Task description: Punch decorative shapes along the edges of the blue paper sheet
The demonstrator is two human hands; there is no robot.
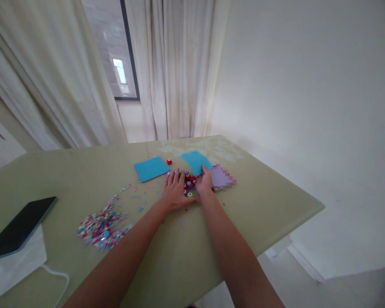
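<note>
As the left hand (173,194) spread wide over nine o'clock of the balls (189,185), right hand (204,182) bent at three, its hold impossible to tell, table (269,205) reached its edge toward four o'clock.

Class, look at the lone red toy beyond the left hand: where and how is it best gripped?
I'd pinch the red toy by its rounded sides, below the white eye, coming from above and its right. It is small and stands apart; a blue sheet lies close on its left, and the left hand is on the near side.
</note>
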